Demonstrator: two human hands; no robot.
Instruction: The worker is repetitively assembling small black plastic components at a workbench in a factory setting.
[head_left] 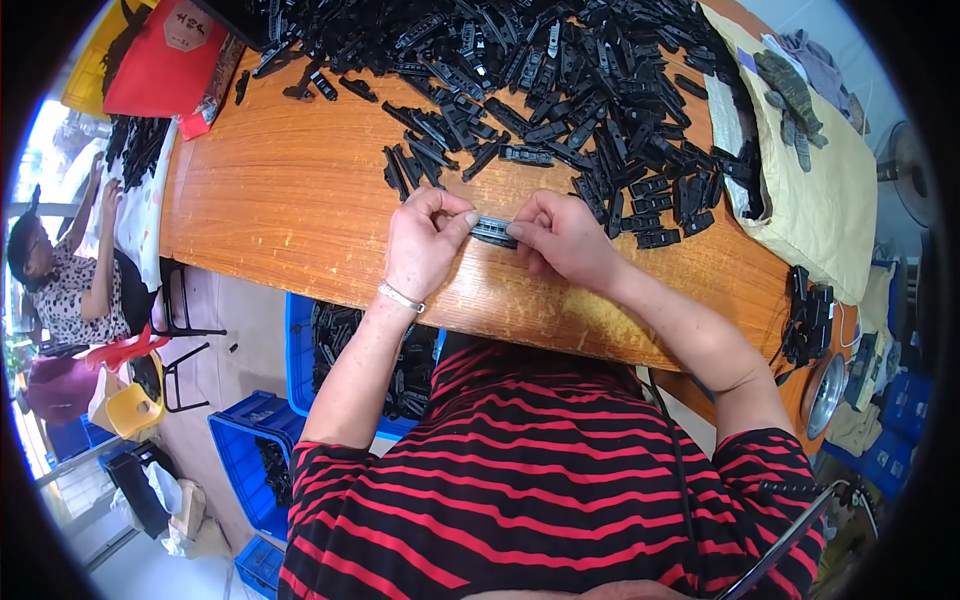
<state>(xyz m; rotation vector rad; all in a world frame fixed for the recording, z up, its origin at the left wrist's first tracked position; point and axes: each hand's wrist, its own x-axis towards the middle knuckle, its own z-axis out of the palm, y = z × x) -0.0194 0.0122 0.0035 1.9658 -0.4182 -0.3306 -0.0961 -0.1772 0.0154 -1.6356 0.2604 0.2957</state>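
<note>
Two hands, one head view: you pinch a slim dark grey part [492, 230] by its ends, fingertips of your left hand [430, 235] closed on one end, fingertips of your right hand [565, 238] on the other. Part lies roughly crosswise, over the wooden table [290, 205], between the front edge and the heap of black parts [570, 80]. Whether it touches the wood, can't tell.

Front edge runs just before your striped shirt [500, 450]; both your forearms cross it. Widest bare wood is to your left, out to the table's left edge; a narrower strip runs along the front. Beyond your hands room is tight: loose black parts lie near the fingers, more sit beside your right hand. On the right, a pale sack [815, 215] bounds the heap, with a grey glove [790, 110] on top. Far left corner holds a red bag [160, 65].

Below the front edge, by your left forearm, a blue crate [298, 345] holds black parts; another blue crate [228, 440] stands farther left. Another person [80, 285] sits well apart, far left.
</note>
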